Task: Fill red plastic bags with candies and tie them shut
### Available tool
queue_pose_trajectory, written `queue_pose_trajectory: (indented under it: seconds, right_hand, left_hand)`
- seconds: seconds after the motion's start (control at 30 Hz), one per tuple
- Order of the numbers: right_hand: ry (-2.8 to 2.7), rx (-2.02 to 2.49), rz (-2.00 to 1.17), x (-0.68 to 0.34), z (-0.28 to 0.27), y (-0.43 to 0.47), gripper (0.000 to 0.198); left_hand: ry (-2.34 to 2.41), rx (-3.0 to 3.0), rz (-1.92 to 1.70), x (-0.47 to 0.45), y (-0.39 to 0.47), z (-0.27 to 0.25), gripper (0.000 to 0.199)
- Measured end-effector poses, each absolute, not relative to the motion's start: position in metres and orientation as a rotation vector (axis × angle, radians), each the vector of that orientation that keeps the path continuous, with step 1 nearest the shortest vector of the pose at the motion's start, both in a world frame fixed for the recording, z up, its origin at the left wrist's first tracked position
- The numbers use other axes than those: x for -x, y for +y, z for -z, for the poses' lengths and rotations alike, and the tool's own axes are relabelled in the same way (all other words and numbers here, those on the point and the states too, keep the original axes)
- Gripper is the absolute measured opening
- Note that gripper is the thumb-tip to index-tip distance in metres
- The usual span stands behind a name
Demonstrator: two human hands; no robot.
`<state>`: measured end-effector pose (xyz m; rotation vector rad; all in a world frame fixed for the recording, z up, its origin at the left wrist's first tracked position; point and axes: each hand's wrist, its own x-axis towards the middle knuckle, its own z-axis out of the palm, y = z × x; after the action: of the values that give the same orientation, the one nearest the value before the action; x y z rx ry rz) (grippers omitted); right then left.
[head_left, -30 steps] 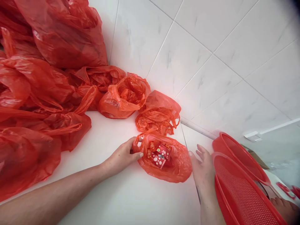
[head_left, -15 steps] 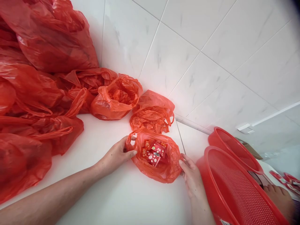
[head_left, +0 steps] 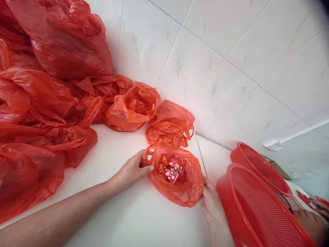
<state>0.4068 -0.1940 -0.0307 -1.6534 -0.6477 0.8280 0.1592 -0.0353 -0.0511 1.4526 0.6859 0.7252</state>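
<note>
A thin red plastic bag [head_left: 180, 195] rests on the white table, its mouth spread wide. Inside lie several small red packets [head_left: 177, 164] with white and yellow print. My left hand [head_left: 137, 167] pinches the bag's left rim by the handle, thumb on the near side. At the opposite rim, my right hand [head_left: 211, 197] grips the plastic, its fingers partly hidden behind the bag. Just beyond, touching or nearly touching it, lies a crumpled red bag [head_left: 171, 125].
Filled red bags [head_left: 69, 41] are heaped on the left against the tiled wall [head_left: 205, 51]. Another red bag [head_left: 131, 109] stands open at the back. Two red mesh baskets [head_left: 267, 202] stand on the right. Past them, another person's hand [head_left: 308, 219] shows at the edge.
The view has shifted slightly, so most things sit a little farther right. Both hands still hold the bag, and my right fingers have slipped farther behind its rim.
</note>
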Motion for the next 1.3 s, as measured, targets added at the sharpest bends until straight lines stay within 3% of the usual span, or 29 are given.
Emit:
queue_pose_trajectory:
  seconds: [0.37, 0.67, 1.0, 1.3]
  right_hand:
    - [-0.543, 1.665, -0.084, -0.404, 0.008, -0.184, 0.033]
    - [-0.545, 1.098, -0.207, -0.394, -0.061, -0.165, 0.015]
    - [-0.456, 0.800, -0.605, -0.386, -0.087, -0.109, 0.022]
    - [-0.537, 0.647, -0.599, -0.386, -0.107, -0.099, 0.040]
  left_hand:
    - [0.694, -1.448, -0.721, -0.161, -0.034, 0.054, 0.050]
    - [0.606, -1.419, -0.728, -0.162, -0.036, 0.052, 0.046]
    - [0.739, -1.239, -1.056, -0.144, -0.020, 0.011, 0.024]
    - [0.536, -1.119, -1.304, -0.153, -0.015, -0.072, 0.023]
